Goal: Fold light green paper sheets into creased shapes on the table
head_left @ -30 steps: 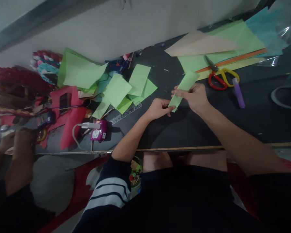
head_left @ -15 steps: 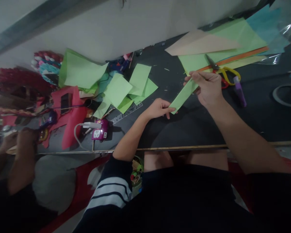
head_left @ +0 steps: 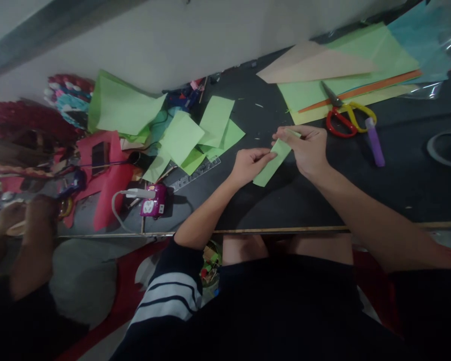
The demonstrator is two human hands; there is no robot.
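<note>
A narrow light green paper strip (head_left: pixel 267 172) slants between my two hands, above the dark table. My left hand (head_left: pixel 251 164) pinches the strip's left edge about midway, thumb on top. The upper end is gripped by my right hand (head_left: pixel 306 146), its thumb and fingers closed on the paper. Scissors with red and yellow handles (head_left: pixel 342 114) lie to the right of my right hand, partly on green sheets. Beside them is a purple glue stick or tube (head_left: pixel 376 143).
Green paper pieces (head_left: pixel 182 138) and a clear ruler (head_left: pixel 195 174) lie to the left, near a purple plug adapter (head_left: pixel 154 200). Large coloured sheets (head_left: pixel 361 55) are at the back right, a tape roll (head_left: pixel 445 150) at the far right. Another person's hands (head_left: pixel 33 215) are at far left.
My left hand has slid up along the strip, leaving its lower end free. My right hand has moved down and left, nearer my left hand, uncovering the scissors' handles.
</note>
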